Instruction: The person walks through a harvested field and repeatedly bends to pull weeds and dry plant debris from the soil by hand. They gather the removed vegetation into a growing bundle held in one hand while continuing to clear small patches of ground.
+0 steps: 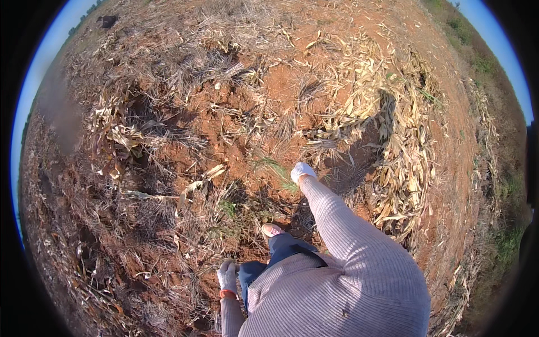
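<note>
My right hand (302,172), in a white glove, reaches out over the reddish soil, fingers curled down and hidden. Beside it on the left are some thin green grass blades (273,167); whether the hand holds them I cannot tell. My left hand (227,273), also gloved, with an orange band at the wrist, is low beside my bent knee in dark blue trousers. Its fingers are bent, and what may be in them is not clear. One pink and tan shoe (272,230) stands on the soil between the hands.
A long heap of dry corn stalks and leaves (404,156) runs along the right. Another dry clump (120,139) lies at the left, with a pale stalk (198,185) nearer. Straw litter covers much of the ground. Green brush (484,63) borders the field at far right.
</note>
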`<state>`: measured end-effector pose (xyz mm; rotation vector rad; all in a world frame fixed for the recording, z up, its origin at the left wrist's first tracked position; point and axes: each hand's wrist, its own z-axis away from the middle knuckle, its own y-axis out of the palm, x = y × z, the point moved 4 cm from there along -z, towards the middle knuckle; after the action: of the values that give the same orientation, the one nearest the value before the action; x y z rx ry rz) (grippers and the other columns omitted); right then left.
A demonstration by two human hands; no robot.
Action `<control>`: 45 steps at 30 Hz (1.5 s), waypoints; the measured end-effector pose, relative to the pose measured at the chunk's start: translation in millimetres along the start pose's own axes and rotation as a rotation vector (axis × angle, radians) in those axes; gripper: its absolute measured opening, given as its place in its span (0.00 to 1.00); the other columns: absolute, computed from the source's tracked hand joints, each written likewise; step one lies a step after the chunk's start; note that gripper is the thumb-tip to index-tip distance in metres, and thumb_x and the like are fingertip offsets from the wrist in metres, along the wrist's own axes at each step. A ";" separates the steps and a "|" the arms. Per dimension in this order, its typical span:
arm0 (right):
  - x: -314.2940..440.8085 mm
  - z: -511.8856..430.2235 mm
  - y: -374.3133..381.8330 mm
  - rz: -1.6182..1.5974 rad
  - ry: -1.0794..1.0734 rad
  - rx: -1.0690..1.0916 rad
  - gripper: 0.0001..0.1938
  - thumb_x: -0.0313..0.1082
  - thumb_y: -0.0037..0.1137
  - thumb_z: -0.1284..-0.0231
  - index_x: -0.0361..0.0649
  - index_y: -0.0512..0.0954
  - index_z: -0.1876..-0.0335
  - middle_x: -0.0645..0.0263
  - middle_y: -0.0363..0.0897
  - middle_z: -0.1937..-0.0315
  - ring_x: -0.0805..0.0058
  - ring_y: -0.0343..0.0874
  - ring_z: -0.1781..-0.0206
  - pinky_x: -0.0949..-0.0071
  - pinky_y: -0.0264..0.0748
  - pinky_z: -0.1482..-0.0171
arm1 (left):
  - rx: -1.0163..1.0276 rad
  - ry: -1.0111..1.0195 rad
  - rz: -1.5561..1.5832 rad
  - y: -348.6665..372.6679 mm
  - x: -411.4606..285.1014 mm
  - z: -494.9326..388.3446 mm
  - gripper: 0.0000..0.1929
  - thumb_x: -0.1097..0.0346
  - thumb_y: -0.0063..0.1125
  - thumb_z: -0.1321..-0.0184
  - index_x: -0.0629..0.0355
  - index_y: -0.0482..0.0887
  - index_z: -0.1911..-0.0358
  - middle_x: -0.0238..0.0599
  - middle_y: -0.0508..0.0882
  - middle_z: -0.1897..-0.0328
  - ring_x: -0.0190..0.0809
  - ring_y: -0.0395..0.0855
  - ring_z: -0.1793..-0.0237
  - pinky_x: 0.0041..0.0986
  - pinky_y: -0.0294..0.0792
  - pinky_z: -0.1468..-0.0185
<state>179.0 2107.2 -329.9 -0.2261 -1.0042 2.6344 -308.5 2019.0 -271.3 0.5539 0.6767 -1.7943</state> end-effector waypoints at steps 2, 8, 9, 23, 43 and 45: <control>-41.8 16.3 92.3 -0.038 0.103 -0.005 0.15 0.43 0.51 0.37 0.43 0.84 0.56 0.58 0.84 0.55 0.60 0.84 0.55 0.61 0.79 0.55 | -0.075 -0.071 0.015 -20.0 24.2 11.1 0.15 0.66 0.53 0.38 0.66 0.80 0.50 0.37 0.85 0.69 0.30 0.80 0.72 0.21 0.70 0.68; -85.8 72.7 173.4 -1.047 0.436 -0.083 0.10 0.39 0.47 0.36 0.45 0.80 0.64 0.61 0.80 0.71 0.65 0.81 0.70 0.64 0.78 0.70 | -0.135 -0.147 0.086 -41.2 57.9 37.3 0.11 0.67 0.51 0.41 0.64 0.84 0.61 0.31 0.80 0.77 0.28 0.72 0.79 0.22 0.63 0.76; -71.4 78.3 165.9 -1.553 0.504 -0.192 0.10 0.38 0.46 0.36 0.44 0.78 0.67 0.60 0.79 0.75 0.64 0.80 0.75 0.63 0.78 0.75 | -0.124 -0.118 0.071 -40.1 53.4 36.7 0.12 0.68 0.52 0.41 0.65 0.84 0.59 0.31 0.81 0.75 0.28 0.72 0.78 0.21 0.64 0.75; 220.5 235.9 -86.2 -0.608 -0.830 -0.597 0.20 0.48 0.47 0.32 0.37 0.77 0.52 0.46 0.81 0.58 0.48 0.79 0.54 0.56 0.74 0.52 | -0.136 0.507 0.532 -25.5 -57.3 84.4 0.32 0.60 0.54 0.32 0.59 0.57 0.28 0.42 0.70 0.34 0.36 0.78 0.49 0.27 0.74 0.52; 250.8 257.9 -44.2 -0.300 -1.056 -0.392 0.19 0.47 0.43 0.31 0.38 0.77 0.54 0.52 0.80 0.59 0.52 0.80 0.55 0.57 0.76 0.53 | 0.023 0.316 0.888 -5.8 -114.2 64.1 0.07 0.71 0.59 0.38 0.57 0.77 0.57 0.33 0.81 0.66 0.35 0.81 0.67 0.26 0.73 0.64; 224.0 233.3 -63.2 -0.300 -1.005 -0.438 0.18 0.47 0.44 0.32 0.39 0.78 0.55 0.51 0.79 0.58 0.51 0.79 0.57 0.58 0.76 0.54 | 0.091 0.305 0.869 21.0 -143.4 44.1 0.03 0.72 0.58 0.37 0.59 0.78 0.63 0.34 0.81 0.71 0.34 0.80 0.73 0.23 0.71 0.72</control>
<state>-76.1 2083.7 -122.6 1.1633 -1.7122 2.1493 -246.9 2082.0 -148.0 1.0126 0.4454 -0.9330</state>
